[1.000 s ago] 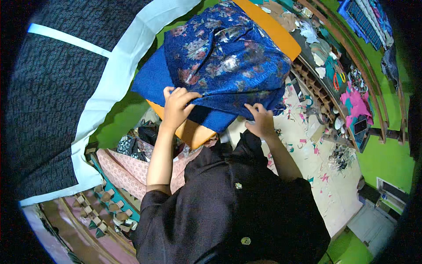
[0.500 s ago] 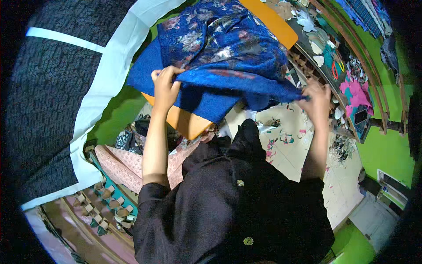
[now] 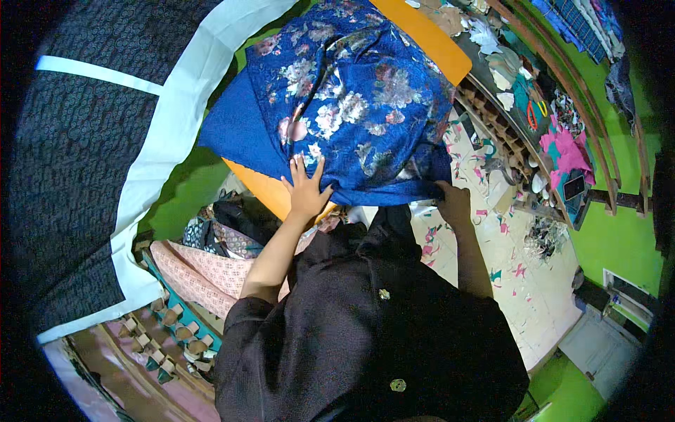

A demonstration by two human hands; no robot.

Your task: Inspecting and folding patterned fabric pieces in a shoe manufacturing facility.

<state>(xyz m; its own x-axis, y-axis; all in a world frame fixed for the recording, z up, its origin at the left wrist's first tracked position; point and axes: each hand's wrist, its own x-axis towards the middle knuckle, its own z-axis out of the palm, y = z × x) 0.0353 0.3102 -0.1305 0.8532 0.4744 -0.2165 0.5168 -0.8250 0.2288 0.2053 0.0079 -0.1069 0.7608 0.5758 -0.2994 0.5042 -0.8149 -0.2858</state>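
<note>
Blue floral fabric (image 3: 373, 105) lies spread and wrinkled over an orange-yellow tabletop (image 3: 429, 42), its printed side up. At the left, a plain blue part (image 3: 235, 126) shows from under the print. My left hand (image 3: 308, 188) rests flat on the fabric's near edge with its fingers spread. My right hand (image 3: 453, 202) pinches the near right corner of the fabric between thumb and fingers, where the cloth hangs past the table's edge.
Pink patterned cloth (image 3: 204, 274) and a dark cloth heap (image 3: 232, 228) lie at the lower left. On the right, a cluttered shelf (image 3: 520, 77) holds scraps, red-handled scissors (image 3: 531, 116) and a phone (image 3: 574, 187). Scraps litter the pale floor (image 3: 527, 295).
The lifted near edge of the fabric has come down, turning the print up toward me. My left hand shifted right and flattened; my right hand moved left and down with the corner.
</note>
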